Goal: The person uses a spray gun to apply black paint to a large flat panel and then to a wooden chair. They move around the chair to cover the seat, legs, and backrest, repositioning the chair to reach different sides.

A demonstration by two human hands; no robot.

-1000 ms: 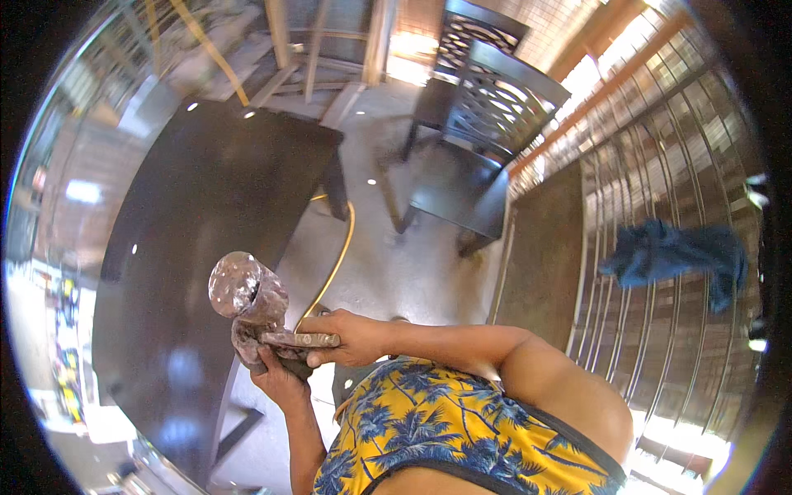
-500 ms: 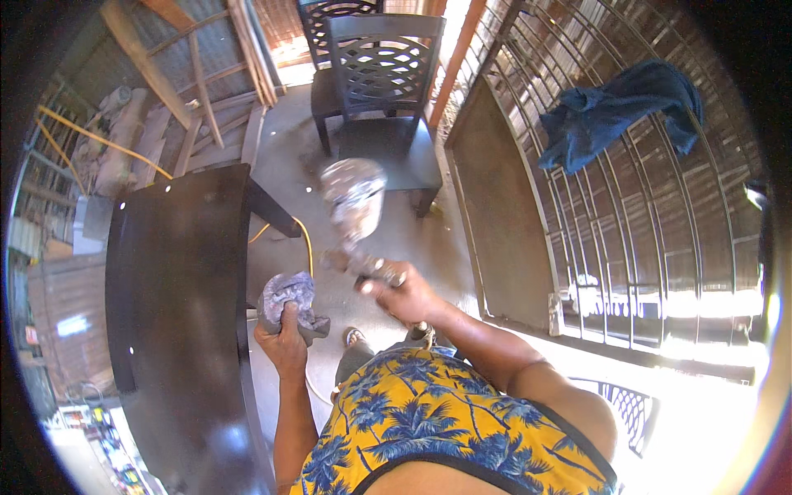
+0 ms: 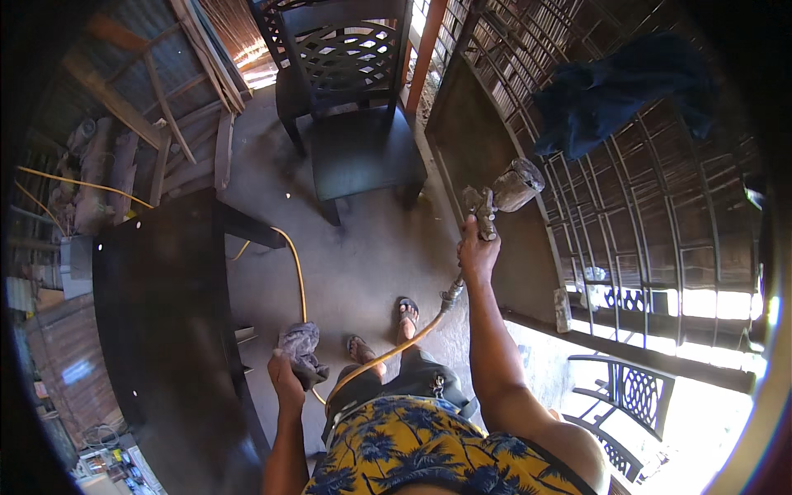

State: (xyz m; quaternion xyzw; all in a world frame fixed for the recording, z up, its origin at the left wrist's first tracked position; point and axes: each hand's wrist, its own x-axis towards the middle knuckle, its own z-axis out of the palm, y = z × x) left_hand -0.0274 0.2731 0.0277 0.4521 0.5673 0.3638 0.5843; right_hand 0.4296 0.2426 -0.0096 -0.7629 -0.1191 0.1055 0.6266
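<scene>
My right hand is closed round the handle of a spray gun, held out to the right near a brown panel. The gun's paint-stained metal cup tilts toward the barred wall. From the handle's base a yellow air hose runs down past my waist. My left hand grips a crumpled grey rag beside the edge of a dark table. Beyond my feet stands a dark wooden chair with a lattice back.
A second dark chair stands behind the first. Blue cloth hangs on the metal bars at right. Lumber leans and lies at the far left. Lattice chair backs show at lower right. More yellow hose trails by the table leg.
My right hand has swung the spray gun rightward, away from in front of the chair, and its cup now tips right. My left hand with the rag has dropped lower.
</scene>
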